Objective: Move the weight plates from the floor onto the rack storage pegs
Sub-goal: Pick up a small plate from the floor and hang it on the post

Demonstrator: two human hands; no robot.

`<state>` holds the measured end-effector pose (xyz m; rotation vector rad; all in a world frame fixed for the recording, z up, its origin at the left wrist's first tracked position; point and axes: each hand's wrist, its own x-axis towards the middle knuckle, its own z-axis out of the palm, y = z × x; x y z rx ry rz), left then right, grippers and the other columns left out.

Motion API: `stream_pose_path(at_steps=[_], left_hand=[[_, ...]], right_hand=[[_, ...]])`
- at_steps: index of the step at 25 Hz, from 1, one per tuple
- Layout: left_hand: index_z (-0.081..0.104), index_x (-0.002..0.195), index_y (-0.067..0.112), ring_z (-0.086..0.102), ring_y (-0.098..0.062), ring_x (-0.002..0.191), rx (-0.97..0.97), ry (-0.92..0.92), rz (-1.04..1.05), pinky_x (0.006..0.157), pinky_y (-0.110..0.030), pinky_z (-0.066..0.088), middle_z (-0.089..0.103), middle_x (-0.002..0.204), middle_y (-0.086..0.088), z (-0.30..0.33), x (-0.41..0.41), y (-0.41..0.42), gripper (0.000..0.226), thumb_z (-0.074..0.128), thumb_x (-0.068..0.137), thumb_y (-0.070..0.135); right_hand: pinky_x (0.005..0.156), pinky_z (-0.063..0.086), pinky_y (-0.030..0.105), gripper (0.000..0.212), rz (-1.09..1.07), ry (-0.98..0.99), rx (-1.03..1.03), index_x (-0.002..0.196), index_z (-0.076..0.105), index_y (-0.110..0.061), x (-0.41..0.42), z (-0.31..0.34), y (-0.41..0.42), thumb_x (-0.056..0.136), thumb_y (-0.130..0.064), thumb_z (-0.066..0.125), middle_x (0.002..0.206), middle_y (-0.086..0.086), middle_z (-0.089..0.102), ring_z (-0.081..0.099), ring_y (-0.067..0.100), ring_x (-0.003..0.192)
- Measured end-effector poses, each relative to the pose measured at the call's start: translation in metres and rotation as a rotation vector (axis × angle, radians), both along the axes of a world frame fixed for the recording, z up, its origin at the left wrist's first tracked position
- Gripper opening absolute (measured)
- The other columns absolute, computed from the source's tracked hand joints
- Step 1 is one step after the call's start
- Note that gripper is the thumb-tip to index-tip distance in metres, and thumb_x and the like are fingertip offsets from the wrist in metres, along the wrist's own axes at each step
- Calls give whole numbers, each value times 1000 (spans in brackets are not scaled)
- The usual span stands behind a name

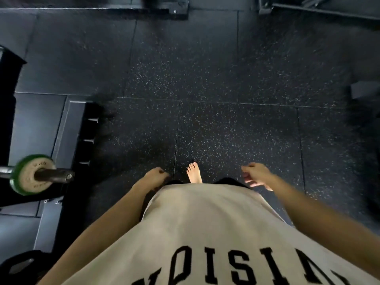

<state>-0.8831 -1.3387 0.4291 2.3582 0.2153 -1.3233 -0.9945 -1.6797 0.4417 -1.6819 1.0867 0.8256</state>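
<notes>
I look straight down at a black speckled rubber floor (216, 79). My left hand (155, 176) hangs by my hip with loosely curled fingers and holds nothing. My right hand (255, 175) swings out to the right, blurred, fingers loosely curled, also empty. A green weight plate (22, 174) sits on a barbell sleeve (55, 175) at the left edge. Part of a black plate (18, 266) shows at the bottom left corner. A black rack upright with short pegs (90, 140) stands left of my left hand.
A bare foot (193, 173) is on the floor between my hands. A black frame base (164, 7) runs along the top edge, and more dark equipment (362, 91) lines the right side. A grey platform (37, 124) lies at left.
</notes>
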Motion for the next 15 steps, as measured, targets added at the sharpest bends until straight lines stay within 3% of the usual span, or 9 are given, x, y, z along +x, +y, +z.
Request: stream_pose_path(at_steps=[3,5,10,13,15], left_hand=[[55,116,13,60,-25,81,-4,-9,39,69,-33,49,63,96,-12,9,76,-14,28,50,99,34],[56,117,14,58,-23,78,-30,-26,93,66,-32,47,65,97,-13,9,134,-27,28,49,99,34],[54,116,17,60,-25,88,-37,61,130,78,-38,52,63,105,-12,5,238,-52,23,49,100,32],[59,117,15,64,-29,94,21,91,212,84,-42,57,65,104,-11,3,296,-55,28,53,97,33],[62,112,14,65,-31,94,33,65,317,84,-40,57,67,107,-13,7,339,-58,27,56,94,34]], right_hand=[[56,40,25,17,-37,-73,-34,97,57,-8,75,9,-15,97,-25,55,80,8,59,52,19,61],[54,38,26,15,-18,-78,-44,93,57,-10,133,4,-24,97,-24,56,81,10,60,51,19,60],[52,39,24,17,173,25,-72,87,57,-9,273,-18,-59,95,-24,58,75,9,56,50,19,60],[67,47,33,19,226,17,-117,85,61,-9,375,-20,-82,95,-25,59,82,11,65,58,22,68],[60,46,31,19,292,33,-85,93,62,-6,444,-18,-90,96,-24,57,80,11,65,57,21,62]])
